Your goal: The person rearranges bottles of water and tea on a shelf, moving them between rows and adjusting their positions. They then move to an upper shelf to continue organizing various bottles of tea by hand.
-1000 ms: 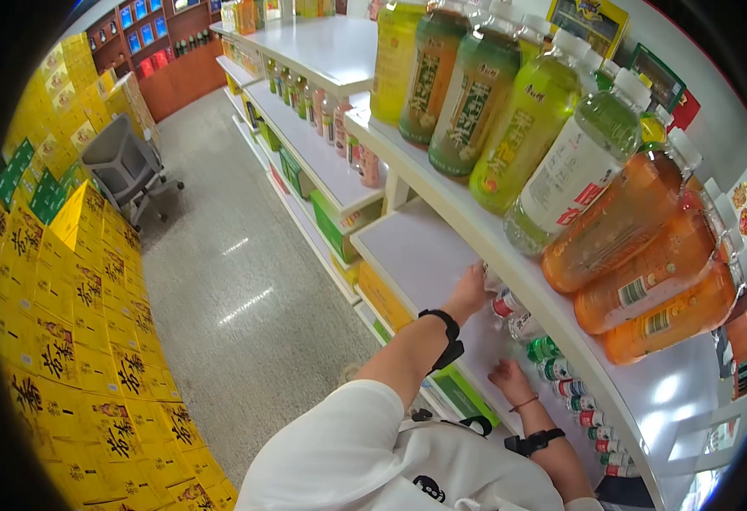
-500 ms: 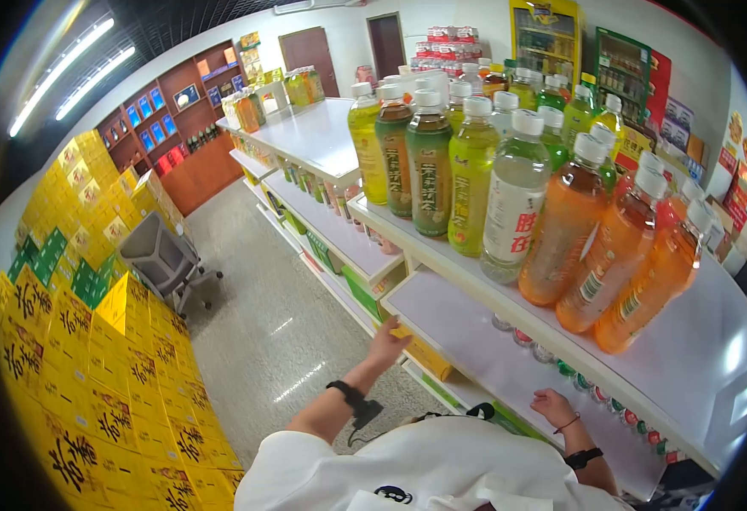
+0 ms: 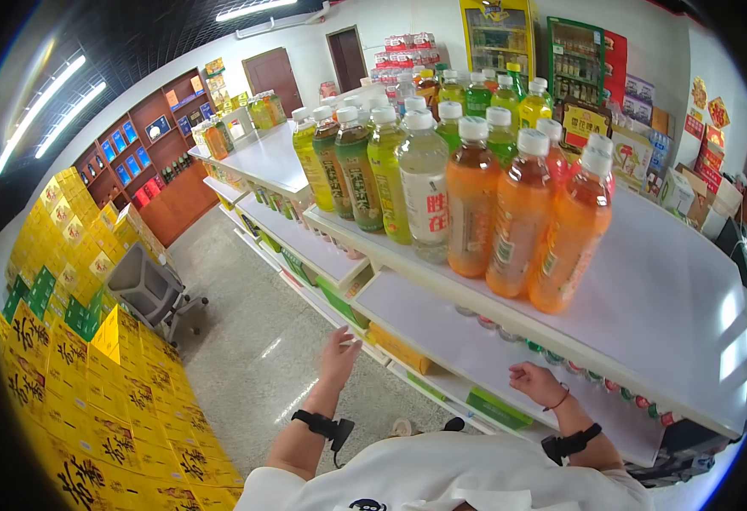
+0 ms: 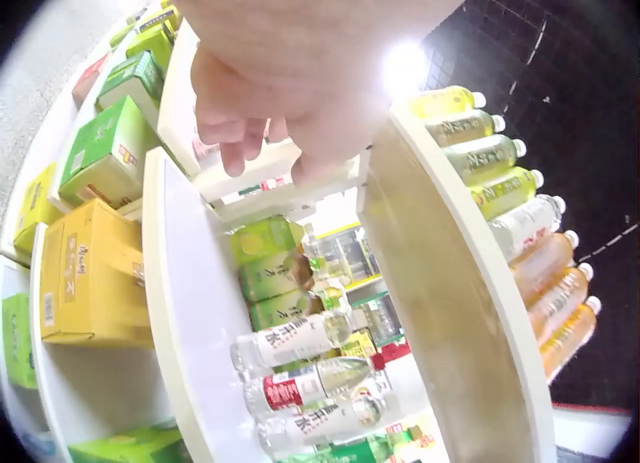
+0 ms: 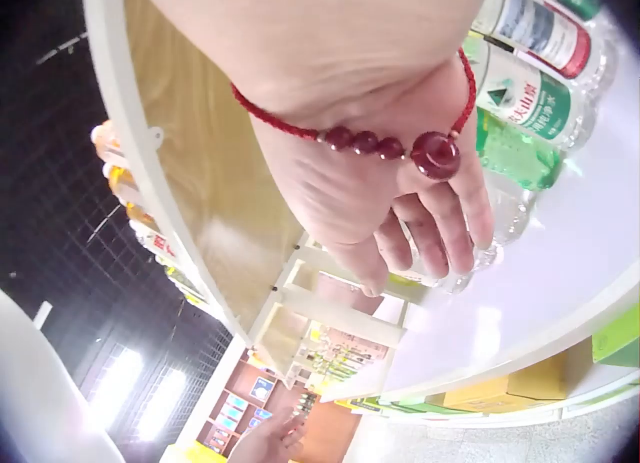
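Note:
In the head view the left hand is raised over the aisle beside the shelf edge, fingers loosely bent and holding nothing. The right hand hovers above the middle shelf, its fingers loosely curled around nothing. On the top shelf stand several drink bottles, among them an orange one and a clear one with a white label. Below, the left wrist view shows clear bottles on the middle shelf. The right wrist view has a green-labelled water bottle close to the right hand.
Yellow cartons are stacked along the left side. A grey office chair stands in the aisle. A yellow box and a green box sit on the lower shelf. Fridges stand at the back.
The left hand has come away from the bottles on the middle shelf and moved left over the aisle. The right hand stays above the shelf. The head view has tilted up, showing more of the room.

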Available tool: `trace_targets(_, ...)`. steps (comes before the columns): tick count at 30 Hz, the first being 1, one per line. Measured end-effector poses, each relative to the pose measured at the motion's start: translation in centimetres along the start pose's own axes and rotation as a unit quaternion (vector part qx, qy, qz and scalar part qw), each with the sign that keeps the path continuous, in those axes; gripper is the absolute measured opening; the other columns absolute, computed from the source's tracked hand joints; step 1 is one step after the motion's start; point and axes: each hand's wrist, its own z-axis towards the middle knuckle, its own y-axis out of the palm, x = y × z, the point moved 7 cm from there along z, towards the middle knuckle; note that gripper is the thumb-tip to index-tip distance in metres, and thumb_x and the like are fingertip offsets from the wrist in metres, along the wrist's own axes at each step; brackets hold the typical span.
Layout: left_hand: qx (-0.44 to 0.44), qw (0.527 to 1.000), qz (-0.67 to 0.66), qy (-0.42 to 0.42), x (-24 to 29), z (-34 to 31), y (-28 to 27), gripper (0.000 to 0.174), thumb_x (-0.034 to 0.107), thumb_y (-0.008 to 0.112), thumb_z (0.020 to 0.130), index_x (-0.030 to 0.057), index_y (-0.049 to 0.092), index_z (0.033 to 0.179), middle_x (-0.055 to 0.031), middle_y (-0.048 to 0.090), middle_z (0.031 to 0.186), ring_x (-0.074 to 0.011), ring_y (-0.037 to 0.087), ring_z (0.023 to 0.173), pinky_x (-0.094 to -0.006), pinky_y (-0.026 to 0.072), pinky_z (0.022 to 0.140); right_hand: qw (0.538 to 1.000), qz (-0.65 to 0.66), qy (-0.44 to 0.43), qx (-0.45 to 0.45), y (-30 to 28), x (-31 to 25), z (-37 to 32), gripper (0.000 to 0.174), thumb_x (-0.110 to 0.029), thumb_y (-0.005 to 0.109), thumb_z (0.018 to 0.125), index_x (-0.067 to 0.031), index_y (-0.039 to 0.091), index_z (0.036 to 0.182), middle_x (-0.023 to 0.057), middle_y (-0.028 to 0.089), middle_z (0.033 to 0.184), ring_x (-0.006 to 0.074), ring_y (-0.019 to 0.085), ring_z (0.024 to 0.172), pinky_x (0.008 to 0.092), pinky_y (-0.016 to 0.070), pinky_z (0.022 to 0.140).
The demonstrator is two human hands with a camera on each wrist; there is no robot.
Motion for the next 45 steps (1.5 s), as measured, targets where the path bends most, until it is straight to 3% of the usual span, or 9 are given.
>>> trace_targets(4,-0.048,0.997,-0.001,0.065,4.3,-1.3,1.8,0.047,0.016,0.065,0.086,0.0029,0.047,0.128,-0.0108,0.058,0.11,-0.015,0.056,0.089,-0.0285,0.0476,0.077,0.996,-0.06,-0.069,0.006,-0.5,-6.7,-2.7,0.034,-0.017,0.069,0.082,-0.0021,0.059,0.111,0.0104,0.066,0.098,0.017,0.064,0.085,0.0288,0.0515,0.079)
trace_targets(6,-0.063,0.979,0.041,0.187,9.1,-2.4,1.9,0.046,0.015,0.064,0.086,0.0034,0.047,0.128,-0.0091,0.058,0.108,-0.0146,0.055,0.089,-0.0287,0.0469,0.077,0.988,-0.082,-0.124,0.03,-1.2,-11.3,-4.8,0.033,-0.013,0.069,0.081,-0.002,0.059,0.11,0.0099,0.066,0.099,0.0167,0.063,0.085,0.0291,0.0515,0.078)
trace_targets(9,-0.091,0.973,0.023,0.213,14.2,-5.0,2.0,0.047,0.015,0.064,0.086,0.0045,0.047,0.128,-0.0091,0.057,0.109,-0.0148,0.054,0.09,-0.0285,0.0461,0.075,0.981,-0.076,-0.156,0.088,-2.7,-18.3,-8.4,0.033,-0.004,0.069,0.078,-0.0017,0.059,0.109,0.0087,0.065,0.097,0.0153,0.062,0.086,0.0273,0.0508,0.076)
trace_targets(17,-0.182,0.958,-0.046,0.217,13.6,-12.4,2.4,0.052,0.014,0.066,0.085,0.0047,0.045,0.131,-0.0091,0.055,0.113,-0.0156,0.053,0.092,-0.0294,0.0465,0.077,0.813,-0.224,-0.322,0.431,-8.2,-30.7,-13.1,0.052,-0.011,0.074,0.076,-0.0035,0.05,0.122,0.0122,0.061,0.106,0.021,0.061,0.094,0.0315,0.0491,0.078)
trace_targets(22,-0.171,0.963,0.043,0.201,11.7,-16.4,-0.1,0.054,0.021,0.066,0.086,0.0049,0.043,0.132,-0.0103,0.056,0.117,-0.0186,0.054,0.099,-0.0336,0.0455,0.081,0.836,-0.259,-0.234,0.424,-9.4,-30.5,-7.0,0.071,-0.036,0.074,0.076,-0.0001,0.041,0.128,0.019,0.058,0.118,0.0322,0.057,0.108,0.0396,0.047,0.088)
trace_targets(25,-0.167,0.962,0.068,0.204,10.8,-17.6,-2.2,0.053,0.028,0.065,0.087,0.0051,0.045,0.131,-0.0104,0.056,0.121,-0.0202,0.055,0.102,-0.037,0.0443,0.083,0.887,-0.221,-0.134,0.382,-9.1,-30.0,-4.8,0.076,-0.045,0.072,0.076,0.002,0.041,0.127,0.0206,0.057,0.12,0.0349,0.056,0.11,0.0395,0.0457,0.091)
trace_targets(29,-0.133,0.97,0.076,0.189,10.6,-19.7,-4.4,0.054,0.027,0.065,0.086,0.0052,0.044,0.131,-0.0098,0.057,0.116,-0.019,0.055,0.099,-0.0341,0.0447,0.08,0.899,-0.226,-0.045,0.373,-10.7,-26.4,0.0,0.078,-0.048,0.075,0.07,0.0011,0.045,0.123,0.0194,0.06,0.117,0.0337,0.058,0.109,0.0385,0.0471,0.09)
trace_targets(37,-0.101,0.97,0.093,0.203,13.3,-22.3,-4.1,0.051,0.022,0.063,0.088,0.0073,0.043,0.133,-0.0078,0.056,0.117,-0.0129,0.056,0.097,-0.0297,0.0437,0.079,0.902,-0.203,-0.07,0.374,-11.1,-27.5,-0.9,0.067,-0.042,0.077,0.065,-0.0009,0.054,0.114,0.0175,0.063,0.111,0.0301,0.06,0.105,0.037,0.0483,0.088)
trace_targets(45,-0.11,0.963,0.075,0.235,19.4,-25.0,4.9,0.051,0.025,0.066,0.086,0.0058,0.047,0.129,-0.0091,0.059,0.113,-0.0176,0.054,0.098,-0.0319,0.0443,0.081,0.912,-0.231,-0.089,0.326,-16.2,-25.0,-8.9,0.063,-0.043,0.076,0.064,0.0,0.057,0.107,0.0194,0.065,0.103,0.0302,0.063,0.097,0.0373,0.049,0.085)
